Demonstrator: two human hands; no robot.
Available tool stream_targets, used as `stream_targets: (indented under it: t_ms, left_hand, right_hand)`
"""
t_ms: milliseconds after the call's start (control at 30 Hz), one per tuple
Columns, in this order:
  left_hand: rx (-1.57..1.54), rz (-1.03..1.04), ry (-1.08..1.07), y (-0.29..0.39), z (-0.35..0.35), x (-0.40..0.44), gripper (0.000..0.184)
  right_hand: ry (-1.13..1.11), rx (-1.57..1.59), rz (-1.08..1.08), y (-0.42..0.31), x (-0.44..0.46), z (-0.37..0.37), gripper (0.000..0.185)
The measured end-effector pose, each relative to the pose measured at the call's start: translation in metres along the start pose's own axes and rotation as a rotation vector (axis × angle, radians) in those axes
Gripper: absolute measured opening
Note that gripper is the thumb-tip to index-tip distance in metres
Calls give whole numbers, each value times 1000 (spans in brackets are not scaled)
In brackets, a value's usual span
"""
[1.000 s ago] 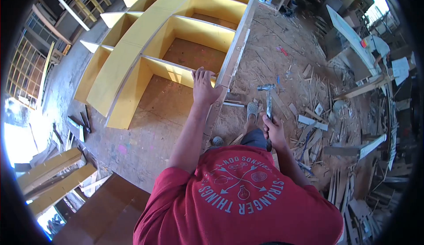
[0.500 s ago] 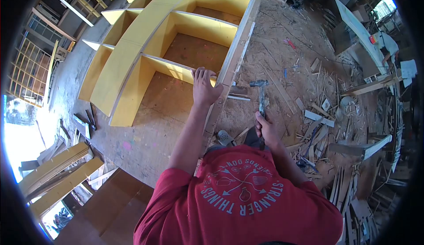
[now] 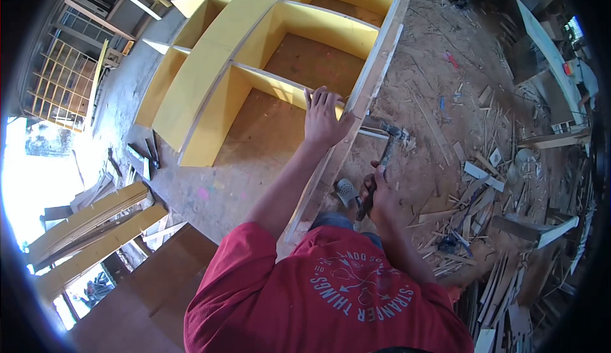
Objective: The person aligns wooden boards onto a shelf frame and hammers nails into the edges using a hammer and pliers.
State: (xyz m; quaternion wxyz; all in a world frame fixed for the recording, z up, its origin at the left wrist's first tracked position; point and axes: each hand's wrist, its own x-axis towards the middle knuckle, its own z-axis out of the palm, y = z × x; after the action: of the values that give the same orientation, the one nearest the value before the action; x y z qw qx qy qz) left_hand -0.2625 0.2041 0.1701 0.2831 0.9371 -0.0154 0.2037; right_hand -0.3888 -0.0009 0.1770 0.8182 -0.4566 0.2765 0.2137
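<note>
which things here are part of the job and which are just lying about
Seem part of the job:
- hammer, held in the right hand
- yellow frame, with the left hand at one divider

Seem just lying about, on the floor:
- wood scraps
- red bit
- blue bit

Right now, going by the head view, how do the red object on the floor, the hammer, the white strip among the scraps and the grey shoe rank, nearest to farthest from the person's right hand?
1. Hammer: held in the right hand.
2. Grey shoe: just left.
3. White strip: right, on the floor scraps.
4. Red object: farther ahead, rightward.
</note>
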Motion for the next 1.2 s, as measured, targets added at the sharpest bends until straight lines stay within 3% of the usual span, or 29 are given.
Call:
stream_targets:
  t_ms: [100,267,467,567,667,733,867,1000,1067,1200]
  left_hand:
    - [-6,97,-129,-23,-18,9,43]
    - [25,304,-349,-55,-47,30,36]
    - [-75,280,-510,-68,-26,57,29]
    - [-46,285,-486,-67,-16,55,26]
    - [0,455,-304,-87,4,47,6]
    - [-28,472,-301,-84,-1,46,4]
    - [16,400,-472,-79,-9,52,24]
    - [-21,430,-400,-82,-5,49,20]
    - [-76,470,-292,-78,-6,48,14]
    - [-49,402,-425,-76,-12,53,21]
  right_hand:
    - [-42,11,9,17,-9,-11,39]
    - [122,-2,1,32,-12,1,40]
    - [100,-27,-40,44,-5,26,42]
    - [148,11,-120,41,-12,38,42]
    - [240,3,-162,38,-9,51,43]
    - [237,-39,-151,38,-6,59,43]
    - [190,-71,-125,34,-5,73,40]
    - [387,64,-220,40,8,64,38]
    - [322,-19,-178,51,17,64,38]
    - [287,-57,-128,50,18,69,37]
